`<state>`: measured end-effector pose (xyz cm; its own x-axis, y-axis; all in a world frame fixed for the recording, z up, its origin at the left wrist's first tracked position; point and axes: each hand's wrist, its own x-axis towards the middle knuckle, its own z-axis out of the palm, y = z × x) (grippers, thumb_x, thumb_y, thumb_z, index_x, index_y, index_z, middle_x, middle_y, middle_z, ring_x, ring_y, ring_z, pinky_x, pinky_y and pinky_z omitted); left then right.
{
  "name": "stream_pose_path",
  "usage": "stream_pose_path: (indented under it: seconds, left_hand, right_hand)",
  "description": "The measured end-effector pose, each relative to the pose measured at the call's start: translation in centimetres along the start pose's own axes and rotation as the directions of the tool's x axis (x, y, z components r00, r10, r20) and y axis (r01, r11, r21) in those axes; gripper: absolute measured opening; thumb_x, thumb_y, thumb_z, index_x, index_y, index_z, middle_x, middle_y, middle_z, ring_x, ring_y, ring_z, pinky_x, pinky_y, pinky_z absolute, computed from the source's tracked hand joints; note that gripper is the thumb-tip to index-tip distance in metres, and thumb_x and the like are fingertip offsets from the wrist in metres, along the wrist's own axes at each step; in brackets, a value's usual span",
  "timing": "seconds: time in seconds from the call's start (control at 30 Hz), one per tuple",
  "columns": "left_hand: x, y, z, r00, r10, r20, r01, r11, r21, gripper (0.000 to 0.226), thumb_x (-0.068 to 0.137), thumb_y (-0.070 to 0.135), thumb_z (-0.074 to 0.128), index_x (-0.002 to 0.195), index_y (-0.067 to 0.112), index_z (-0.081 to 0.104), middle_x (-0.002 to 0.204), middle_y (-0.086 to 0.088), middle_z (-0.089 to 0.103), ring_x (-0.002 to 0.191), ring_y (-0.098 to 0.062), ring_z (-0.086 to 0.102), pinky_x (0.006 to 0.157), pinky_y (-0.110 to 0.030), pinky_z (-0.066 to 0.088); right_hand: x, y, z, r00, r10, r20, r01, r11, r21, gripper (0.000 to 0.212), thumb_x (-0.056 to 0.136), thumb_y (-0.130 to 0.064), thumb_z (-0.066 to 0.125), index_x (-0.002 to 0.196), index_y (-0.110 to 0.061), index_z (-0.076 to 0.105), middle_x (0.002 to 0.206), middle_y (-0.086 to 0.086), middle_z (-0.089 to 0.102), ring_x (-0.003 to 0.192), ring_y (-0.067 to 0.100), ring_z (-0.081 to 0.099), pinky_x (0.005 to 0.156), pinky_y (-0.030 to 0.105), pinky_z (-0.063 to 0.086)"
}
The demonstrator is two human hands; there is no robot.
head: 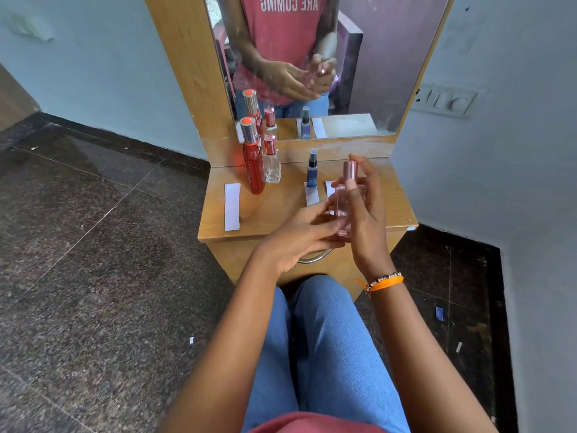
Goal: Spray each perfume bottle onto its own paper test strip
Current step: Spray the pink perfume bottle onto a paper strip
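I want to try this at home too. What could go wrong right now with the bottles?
The pink bottle, held upright by the right hand over the table's front edge, might slip and fall. A spray from up there could miss its paper strip. The tall red bottle and clear bottle stand touching, so a bump could topple both.

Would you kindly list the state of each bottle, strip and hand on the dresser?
Pink bottle: capped, upright, held off the table.
Red bottle: capped, standing.
Clear bottle: capped, standing.
Blue bottle: uncapped, standing.
Left strip: flat.
Right hand: grips pink bottle.
Left hand: fingers touching its base.
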<state>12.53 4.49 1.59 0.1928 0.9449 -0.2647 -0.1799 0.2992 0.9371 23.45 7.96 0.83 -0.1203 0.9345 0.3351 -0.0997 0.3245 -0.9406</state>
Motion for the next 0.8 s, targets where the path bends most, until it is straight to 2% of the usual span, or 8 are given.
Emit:
stream_pose_path:
  seconds: [0.07, 0.13, 0.3, 0.4, 0.5, 0.6, 0.7, 0.8]
  left_hand:
    - [0.1, 0.0, 0.2, 0.998, 0.036, -0.051, -0.035, 0.999, 0.014, 0.027, 0.089, 0.002, 0.056, 0.116, 0.007, 0.057, 0.090, -0.004, 0.066, 0.078, -0.007, 0.068, 0.079, -0.024, 0.057]
    - [0.1, -0.2, 0.2, 0.993, 0.056, -0.108, -0.049, 0.997, 0.063, 0.025, 0.086, 0.000, 0.060, 0.109, 0.008, 0.061, 0.090, -0.004, 0.067, 0.077, -0.005, 0.068, 0.074, -0.019, 0.056]
    - [0.1, -0.6, -0.1, 0.959, 0.154, -0.237, -0.091, 0.962, 0.257, 0.020, 0.078, 0.004, 0.070, 0.091, 0.019, 0.067, 0.096, -0.006, 0.066, 0.084, -0.010, 0.062, 0.083, -0.030, 0.054]
    - [0.3, -0.7, 0.3, 0.933, 0.211, -0.292, -0.093, 0.925, 0.369, 0.021, 0.075, 0.009, 0.074, 0.090, 0.023, 0.069, 0.094, 0.000, 0.067, 0.084, -0.007, 0.060, 0.084, -0.029, 0.050]
    - [0.5, -1.0, 0.1, 0.922, 0.215, -0.321, -0.074, 0.914, 0.398, 0.023, 0.075, 0.011, 0.075, 0.093, 0.024, 0.070, 0.097, 0.002, 0.068, 0.091, -0.011, 0.061, 0.087, -0.030, 0.048]
    - [0.5, -1.0, 0.1, 0.922, 0.216, -0.320, -0.082, 0.920, 0.383, 0.023, 0.075, 0.012, 0.074, 0.094, 0.025, 0.070, 0.103, 0.002, 0.070, 0.097, -0.010, 0.061, 0.093, -0.033, 0.047]
    - [0.5, -0.8, -0.3, 0.913, 0.234, -0.334, -0.103, 0.925, 0.366, 0.024, 0.077, 0.012, 0.073, 0.099, 0.020, 0.070, 0.104, 0.001, 0.070, 0.102, -0.010, 0.061, 0.095, -0.032, 0.045]
    - [0.6, -0.8, -0.6, 0.912, 0.245, -0.330, -0.118, 0.925, 0.362, 0.027, 0.076, 0.013, 0.073, 0.102, 0.021, 0.070, 0.107, 0.004, 0.070, 0.108, -0.008, 0.059, 0.099, -0.034, 0.044]
  right_hand:
    - [0.0, 0.0, -0.1, 1.000, 0.005, 0.009, -0.005, 1.000, 0.005, 0.030, 0.101, -0.021, 0.036, 0.128, -0.020, 0.050, 0.110, 0.010, 0.061, 0.100, 0.011, 0.059, 0.088, 0.027, 0.049]
    - [0.2, -0.2, -0.4, 1.000, 0.014, 0.008, -0.015, 0.999, 0.050, 0.029, 0.101, -0.016, 0.035, 0.123, -0.013, 0.054, 0.111, 0.006, 0.062, 0.102, 0.009, 0.059, 0.089, 0.025, 0.048]
    - [1.4, -0.3, -2.2, 0.992, 0.100, 0.076, -0.107, 0.990, 0.094, 0.020, 0.091, -0.010, 0.055, 0.108, -0.018, 0.063, 0.103, 0.011, 0.068, 0.103, 0.025, 0.063, 0.092, 0.040, 0.050]
    - [1.9, -0.4, -3.1, 0.990, 0.131, 0.043, -0.135, 0.987, 0.089, 0.018, 0.080, -0.012, 0.068, 0.094, -0.023, 0.065, 0.082, -0.005, 0.070, 0.088, 0.021, 0.063, 0.088, 0.047, 0.046]
    - [2.0, -0.6, -2.9, 0.989, 0.143, 0.027, -0.145, 0.985, 0.097, 0.026, 0.076, -0.002, 0.073, 0.092, -0.018, 0.060, 0.071, -0.011, 0.066, 0.072, 0.008, 0.059, 0.077, 0.035, 0.050]
    - [1.6, -0.8, -2.8, 0.987, 0.157, 0.047, -0.158, 0.987, 0.032, 0.038, 0.078, -0.006, 0.073, 0.109, -0.017, 0.054, 0.081, -0.007, 0.061, 0.074, 0.005, 0.056, 0.072, 0.020, 0.050]
    - [1.1, -0.7, -2.9, 0.965, 0.214, 0.154, -0.212, 0.977, -0.028, 0.043, 0.082, -0.010, 0.069, 0.121, -0.019, 0.053, 0.099, -0.001, 0.064, 0.086, 0.006, 0.060, 0.077, 0.019, 0.051]
    - [0.7, -0.2, -3.1, 0.938, 0.256, 0.235, -0.226, 0.963, -0.148, 0.031, 0.080, -0.008, 0.071, 0.110, -0.013, 0.064, 0.094, -0.001, 0.069, 0.085, 0.011, 0.061, 0.081, 0.026, 0.052]
